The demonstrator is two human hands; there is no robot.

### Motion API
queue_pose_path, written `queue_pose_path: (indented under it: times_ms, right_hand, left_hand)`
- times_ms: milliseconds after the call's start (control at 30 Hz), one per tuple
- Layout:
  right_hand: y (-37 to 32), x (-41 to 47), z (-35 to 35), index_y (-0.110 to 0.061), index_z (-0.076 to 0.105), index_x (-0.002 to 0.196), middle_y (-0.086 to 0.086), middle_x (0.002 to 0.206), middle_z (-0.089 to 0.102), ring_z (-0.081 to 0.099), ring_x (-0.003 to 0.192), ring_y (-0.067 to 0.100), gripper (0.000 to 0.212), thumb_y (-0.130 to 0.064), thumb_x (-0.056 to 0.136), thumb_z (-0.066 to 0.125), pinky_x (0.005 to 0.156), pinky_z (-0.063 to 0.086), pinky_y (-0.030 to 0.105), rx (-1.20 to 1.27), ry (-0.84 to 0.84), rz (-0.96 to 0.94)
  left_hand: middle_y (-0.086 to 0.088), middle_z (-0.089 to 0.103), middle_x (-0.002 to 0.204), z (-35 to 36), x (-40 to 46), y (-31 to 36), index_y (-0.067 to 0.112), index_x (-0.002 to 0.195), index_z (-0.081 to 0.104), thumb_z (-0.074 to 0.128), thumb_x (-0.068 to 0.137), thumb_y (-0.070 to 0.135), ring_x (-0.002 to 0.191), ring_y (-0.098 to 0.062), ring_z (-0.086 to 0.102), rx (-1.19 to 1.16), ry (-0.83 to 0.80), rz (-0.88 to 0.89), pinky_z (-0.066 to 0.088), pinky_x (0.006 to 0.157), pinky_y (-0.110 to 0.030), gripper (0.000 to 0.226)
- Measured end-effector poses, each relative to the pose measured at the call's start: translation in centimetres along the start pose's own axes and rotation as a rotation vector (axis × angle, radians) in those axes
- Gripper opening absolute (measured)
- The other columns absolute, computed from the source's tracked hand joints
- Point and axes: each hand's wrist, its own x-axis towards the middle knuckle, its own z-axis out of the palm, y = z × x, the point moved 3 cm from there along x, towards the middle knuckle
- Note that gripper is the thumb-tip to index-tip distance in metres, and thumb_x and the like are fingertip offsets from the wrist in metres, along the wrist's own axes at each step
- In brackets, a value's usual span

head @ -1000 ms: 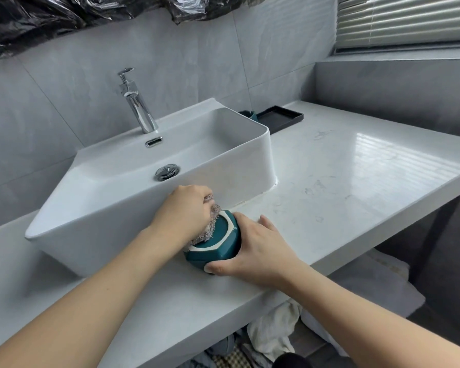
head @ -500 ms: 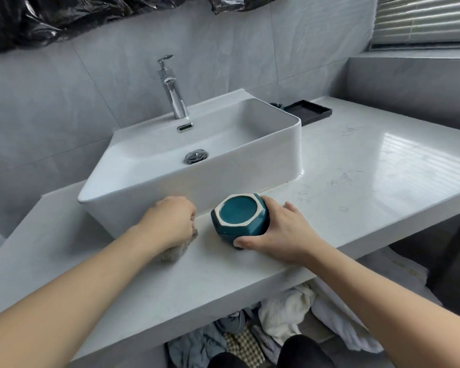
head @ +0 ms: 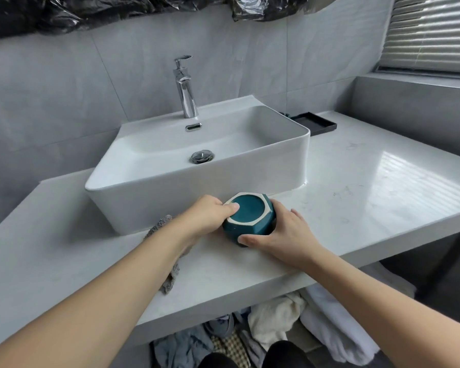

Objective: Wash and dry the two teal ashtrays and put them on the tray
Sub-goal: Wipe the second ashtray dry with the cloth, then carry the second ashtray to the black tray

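Teal ashtray (head: 248, 221) inverted, unglazed foot ring up, on white tabletop (head: 356, 197) before basin (head: 197, 166); left hand (head: 210, 215) and right hand (head: 282, 235) grip its sides. Grey-tiled washroom.

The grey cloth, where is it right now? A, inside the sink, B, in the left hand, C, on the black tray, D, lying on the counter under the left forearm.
D: the cloth lies on the counter under the left forearm, while both hands, left and right, hold the ashtray.
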Motion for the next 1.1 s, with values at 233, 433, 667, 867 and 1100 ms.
queue_pose_path:
  times_ms: [233, 433, 667, 867, 1100]
  right_hand:
    - [-1.9, -0.7, -2.0, -0.038, 0.046, 0.129, -0.019, 0.12, 0.06, 0.056, 0.113, 0.002, 0.079, -0.036, 0.063, 0.089, 0.091, 0.047, 0.023, 0.323, 0.121, -0.147]
    - [-4.4, -1.1, -4.9, -0.049, 0.038, 0.132, -0.008, 0.126, 0.057, 0.054, 0.118, 0.011, 0.096, -0.043, 0.051, 0.089, 0.094, 0.053, 0.037, 0.295, 0.021, -0.083]
    - [-8.4, -0.6, -11.3, -0.017, 0.071, 0.113, 0.007, 0.113, 0.074, 0.066, 0.104, 0.024, 0.034, -0.04, 0.091, 0.062, 0.108, 0.04, 0.048, 0.704, -0.321, 0.037]
    - [-9.5, 7.6, -15.9, -0.003, 0.065, 0.108, 0.01, 0.103, 0.072, 0.068, 0.099, 0.024, 0.033, -0.022, 0.081, 0.068, 0.094, 0.051, 0.036, 0.686, -0.417, -0.137]
    - [-9.1, 20.2, -18.9, -0.016, 0.059, 0.1, -0.002, 0.094, 0.069, 0.066, 0.087, 0.015, 0.036, -0.013, 0.067, 0.075, 0.079, 0.051, 0.033, 0.427, -0.518, -0.092]
  left_hand:
    - [-0.017, 0.071, 0.095, 0.1, -2.0, 1.7, 0.0, 0.106, 0.066, 0.058, 0.099, 0.029, 0.085, -0.024, 0.065, -0.446, -0.026, 0.14, 0.057, 0.092, -0.048, 0.03]
    - [-0.015, 0.072, 0.096, -1.5, -5.5, 3.6, 0.003, 0.109, 0.061, 0.054, 0.101, 0.02, 0.081, -0.022, 0.07, -0.642, -0.016, 0.216, 0.059, 0.085, -0.039, 0.02]
    - [-0.013, 0.072, 0.104, -5.6, -8.0, 6.8, 0.005, 0.118, 0.06, 0.059, 0.097, 0.009, 0.095, -0.026, 0.067, -0.615, 0.023, 0.415, 0.052, 0.088, -0.041, 0.021]
    - [-0.013, 0.068, 0.125, -10.6, -3.0, 11.4, 0.014, 0.129, 0.059, 0.065, 0.085, 0.009, 0.113, -0.025, 0.065, -0.53, -0.19, 0.616, 0.05, 0.096, -0.036, 0.045]
    - [0.003, 0.067, 0.116, -15.3, 7.7, 17.5, 0.021, 0.127, 0.06, 0.074, 0.073, 0.0, 0.11, -0.022, 0.066, -0.221, -0.251, 0.647, 0.054, 0.088, -0.029, 0.059]
